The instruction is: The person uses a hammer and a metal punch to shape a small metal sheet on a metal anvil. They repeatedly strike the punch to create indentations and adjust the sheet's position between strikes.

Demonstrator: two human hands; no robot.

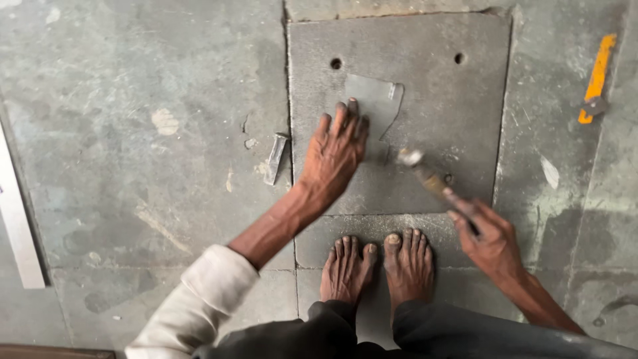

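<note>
My left hand presses flat, fingers spread, on a thin grey metal sheet piece that lies on a square concrete slab. My right hand grips the wooden handle of a hammer. The hammer's metal head is blurred just right of the left hand, close above the slab. My two bare feet stand at the slab's near edge.
A short metal chisel-like bar lies on the floor left of the slab. A yellow-handled tool lies at the upper right. A white strip runs along the left edge. The slab has two small holes near its top.
</note>
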